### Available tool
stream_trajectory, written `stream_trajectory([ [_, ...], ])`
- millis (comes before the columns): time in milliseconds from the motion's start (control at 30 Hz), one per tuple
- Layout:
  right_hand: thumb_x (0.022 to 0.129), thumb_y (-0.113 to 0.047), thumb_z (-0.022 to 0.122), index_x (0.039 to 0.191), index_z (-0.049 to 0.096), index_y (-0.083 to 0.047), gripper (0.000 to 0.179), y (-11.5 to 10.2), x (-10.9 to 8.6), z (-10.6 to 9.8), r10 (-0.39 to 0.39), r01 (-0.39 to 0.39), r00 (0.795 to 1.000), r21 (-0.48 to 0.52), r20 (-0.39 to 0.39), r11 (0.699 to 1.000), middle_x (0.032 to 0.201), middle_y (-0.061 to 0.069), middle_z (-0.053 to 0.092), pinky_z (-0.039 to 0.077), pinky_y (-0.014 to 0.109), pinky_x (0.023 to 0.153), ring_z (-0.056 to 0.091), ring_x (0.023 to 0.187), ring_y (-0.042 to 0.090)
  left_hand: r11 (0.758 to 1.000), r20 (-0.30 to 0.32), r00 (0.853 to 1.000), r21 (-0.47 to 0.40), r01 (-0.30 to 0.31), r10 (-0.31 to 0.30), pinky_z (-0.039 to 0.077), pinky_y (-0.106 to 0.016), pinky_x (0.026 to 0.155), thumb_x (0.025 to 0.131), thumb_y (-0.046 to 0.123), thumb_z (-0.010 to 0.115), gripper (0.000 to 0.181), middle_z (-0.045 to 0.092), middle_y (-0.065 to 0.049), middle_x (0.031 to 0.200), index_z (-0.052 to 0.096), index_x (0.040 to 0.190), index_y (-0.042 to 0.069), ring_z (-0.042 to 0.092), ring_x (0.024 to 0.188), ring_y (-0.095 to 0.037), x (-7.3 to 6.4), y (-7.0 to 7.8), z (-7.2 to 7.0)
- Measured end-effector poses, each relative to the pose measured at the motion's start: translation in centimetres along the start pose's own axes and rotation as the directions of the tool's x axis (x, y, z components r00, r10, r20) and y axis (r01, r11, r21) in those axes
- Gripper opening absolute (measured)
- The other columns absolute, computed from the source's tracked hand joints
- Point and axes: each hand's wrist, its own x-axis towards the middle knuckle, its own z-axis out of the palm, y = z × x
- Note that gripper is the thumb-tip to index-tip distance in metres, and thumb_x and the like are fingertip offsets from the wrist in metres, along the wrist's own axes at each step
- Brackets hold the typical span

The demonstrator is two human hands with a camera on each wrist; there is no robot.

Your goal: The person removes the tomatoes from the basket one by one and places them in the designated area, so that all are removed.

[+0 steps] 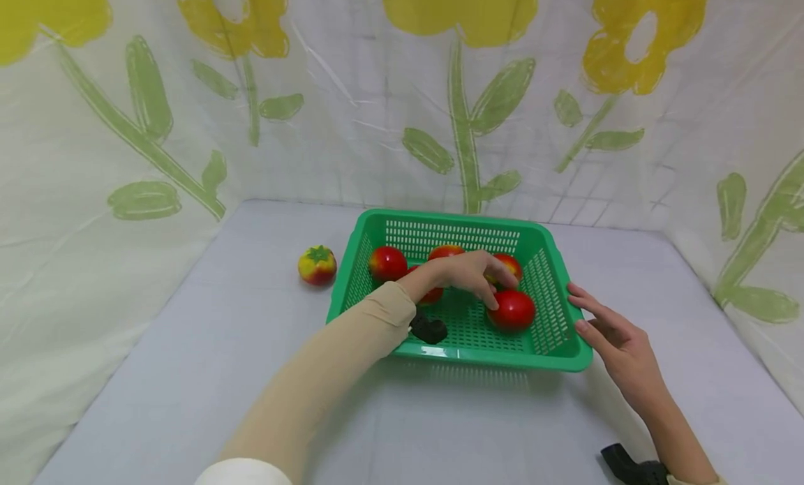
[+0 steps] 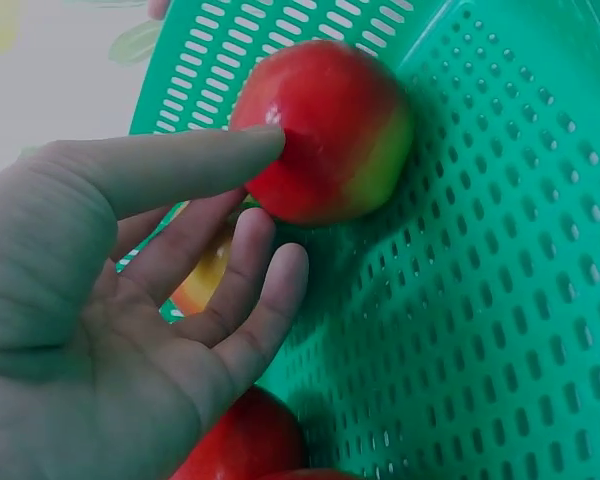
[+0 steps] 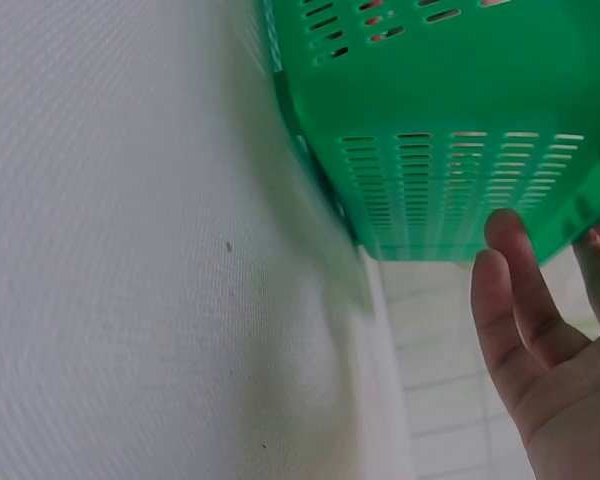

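My left hand (image 1: 467, 272) reaches into a green plastic basket (image 1: 452, 354), over a round red fruit (image 1: 511, 312) near the basket's right end. In the left wrist view its thumb lies against that red fruit (image 2: 325, 130), which has a yellow-green side, while the other fingers extend loosely beside it. Behind those fingers shows a yellow-red fruit (image 2: 208, 270). At the basket's right rim, my right hand (image 1: 618, 349) touches the edge with thumb and fingertips. The right wrist view shows two nearly straight fingers (image 3: 492, 285) by the slotted outer wall (image 3: 430, 185).
More red fruits lie in the basket, one (image 1: 387, 264) at its left end and one (image 1: 507, 265) at the back right. Left of the basket, a yellow-red fruit with a green leafy top (image 1: 317, 265) sits on the pale table (image 1: 251, 317). A flower-printed curtain (image 1: 352, 122) hangs behind.
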Motion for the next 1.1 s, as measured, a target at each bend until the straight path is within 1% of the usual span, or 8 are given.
stream_trajectory([
  [100, 0.101, -0.006, 0.055, 0.143, 0.052, -0.009, 0.042, 0.07, -0.14, -0.04, 0.008, -0.008, 1.000, -0.006, -0.001, 1.000, 0.152, 0.002, 0.042, 0.045, 0.016, 0.088, 0.060, 0.105, 0.015, 1.000, 0.000, 1.000, 0.025, -0.007, 0.007, 0.053, -0.026, 0.082, 0.086, -0.002, 0.073, 0.046, 0.062, -0.002, 0.126, 0.063, 0.130, 0.003, 0.055, 0.112, -0.020, 0.28, -0.08, 0.29],
  [233, 0.101, -0.007, 0.055, 0.143, 0.052, -0.010, 0.042, 0.14, -0.22, -0.08, 0.015, -0.016, 1.000, -0.022, -0.002, 1.000, 0.152, 0.001, 0.042, 0.045, 0.015, 0.088, 0.060, 0.105, 0.014, 0.997, 0.008, 1.000, 0.077, -0.014, 0.014, 0.053, -0.026, 0.082, 0.084, 0.003, 0.076, 0.045, 0.063, 0.002, 0.124, 0.066, 0.128, 0.008, 0.052, 0.116, -0.017, 0.65, -0.20, 0.50],
  [333, 0.102, -0.007, 0.054, 0.143, 0.052, -0.010, 0.042, 0.13, -0.23, -0.09, 0.016, -0.016, 1.000, -0.023, -0.001, 1.000, 0.152, 0.001, 0.041, 0.045, 0.015, 0.089, 0.060, 0.107, 0.013, 0.995, 0.028, 1.000, 0.100, -0.013, 0.010, 0.052, -0.025, 0.082, 0.084, 0.005, 0.077, 0.046, 0.062, 0.005, 0.125, 0.066, 0.129, 0.012, 0.049, 0.118, -0.015, 0.83, -0.22, 0.56],
  [467, 0.102, -0.006, 0.054, 0.143, 0.052, -0.008, 0.041, 0.00, -0.24, -0.08, 0.010, -0.010, 1.000, -0.011, 0.003, 1.000, 0.152, 0.002, 0.041, 0.045, 0.015, 0.088, 0.059, 0.109, 0.013, 0.997, 0.068, 0.998, 0.078, 0.003, -0.008, 0.054, -0.030, 0.083, 0.085, 0.006, 0.077, 0.050, 0.059, 0.004, 0.129, 0.063, 0.132, 0.011, 0.048, 0.117, -0.014, 0.92, -0.15, 0.61],
  [567, 0.101, -0.006, 0.054, 0.142, 0.052, -0.007, 0.041, -0.06, -0.23, -0.07, 0.008, -0.008, 1.000, -0.007, 0.004, 1.000, 0.152, 0.003, 0.041, 0.045, 0.015, 0.088, 0.060, 0.107, 0.014, 0.998, 0.098, 0.995, 0.052, 0.016, -0.021, 0.055, -0.036, 0.084, 0.085, 0.006, 0.077, 0.054, 0.057, 0.003, 0.132, 0.060, 0.135, 0.010, 0.049, 0.116, -0.012, 0.96, -0.07, 0.67],
  [633, 0.102, -0.006, 0.054, 0.143, 0.052, -0.007, 0.041, -0.07, -0.23, -0.05, 0.012, -0.012, 1.000, -0.004, 0.005, 1.000, 0.152, 0.002, 0.041, 0.045, 0.015, 0.088, 0.061, 0.105, 0.015, 0.999, 0.110, 0.993, 0.044, 0.024, -0.028, 0.054, -0.037, 0.085, 0.084, 0.007, 0.078, 0.055, 0.057, 0.003, 0.133, 0.059, 0.136, 0.010, 0.049, 0.115, -0.011, 0.97, 0.00, 0.69],
  [933, 0.102, -0.006, 0.054, 0.143, 0.051, -0.008, 0.042, -0.05, -0.05, 0.01, 0.018, -0.018, 1.000, -0.005, 0.007, 1.000, 0.152, 0.002, 0.041, 0.045, 0.016, 0.089, 0.061, 0.104, 0.015, 0.997, 0.107, 0.993, 0.065, 0.041, -0.047, 0.054, -0.026, 0.081, 0.082, 0.012, 0.082, 0.060, 0.060, 0.004, 0.127, 0.057, 0.137, 0.007, 0.051, 0.114, -0.008, 0.99, 0.05, 0.77],
  [1100, 0.102, -0.005, 0.054, 0.143, 0.052, -0.007, 0.041, -0.19, -0.04, 0.02, 0.012, -0.012, 1.000, -0.002, 0.003, 1.000, 0.152, 0.003, 0.041, 0.045, 0.016, 0.088, 0.060, 0.108, 0.014, 0.992, 0.111, 0.993, 0.120, 0.027, -0.040, 0.051, -0.022, 0.084, 0.082, 0.018, 0.083, 0.061, 0.060, 0.005, 0.126, 0.057, 0.136, 0.008, 0.052, 0.115, -0.007, 1.04, 0.03, 0.70],
])
